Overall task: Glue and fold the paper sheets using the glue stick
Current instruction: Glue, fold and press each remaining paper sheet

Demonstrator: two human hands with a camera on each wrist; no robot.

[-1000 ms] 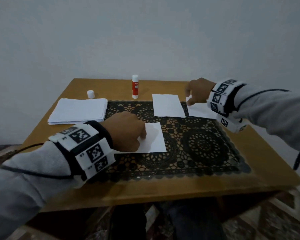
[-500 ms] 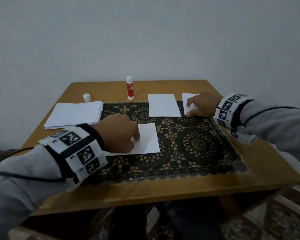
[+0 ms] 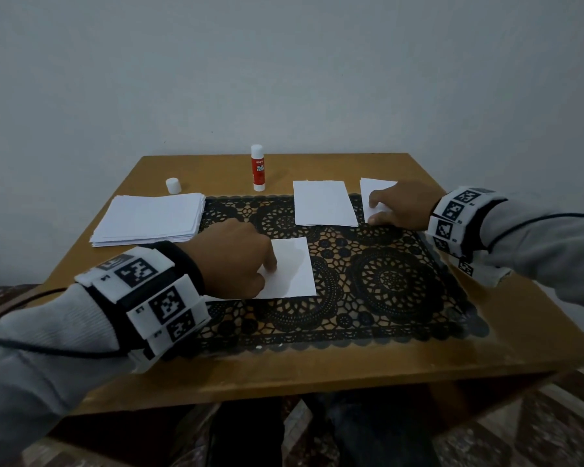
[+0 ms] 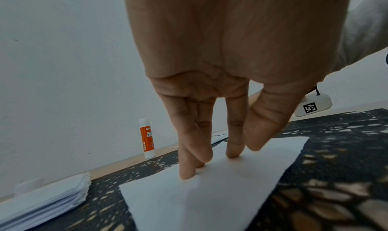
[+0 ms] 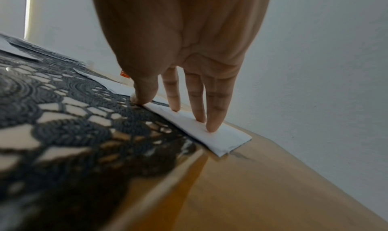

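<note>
My left hand point(image 3: 267, 267) presses straight fingertips point(image 4: 185, 173) down on a white folded sheet point(image 3: 294, 267) that lies on the black lace mat point(image 3: 385, 281), left of centre. My right hand point(image 3: 381, 210) rests on another folded sheet point(image 3: 373, 190) at the mat's far right edge. There its straight fingers point(image 5: 212, 125) push on the paper point(image 5: 224, 138) and the thumb touches its near edge. A third folded sheet point(image 3: 322, 203) lies between the hands. The red-and-white glue stick point(image 3: 258, 168) stands uncapped at the back; its white cap point(image 3: 173, 185) sits to its left.
A stack of white sheets point(image 3: 149, 219) lies at the left on the wooden table point(image 3: 317, 372). A grey wall stands close behind the table's far edge. The mat's right half and the table's front strip are bare.
My right hand came down and toward me onto the right-hand sheet and now presses it flat. My left hand stays on its sheet.
</note>
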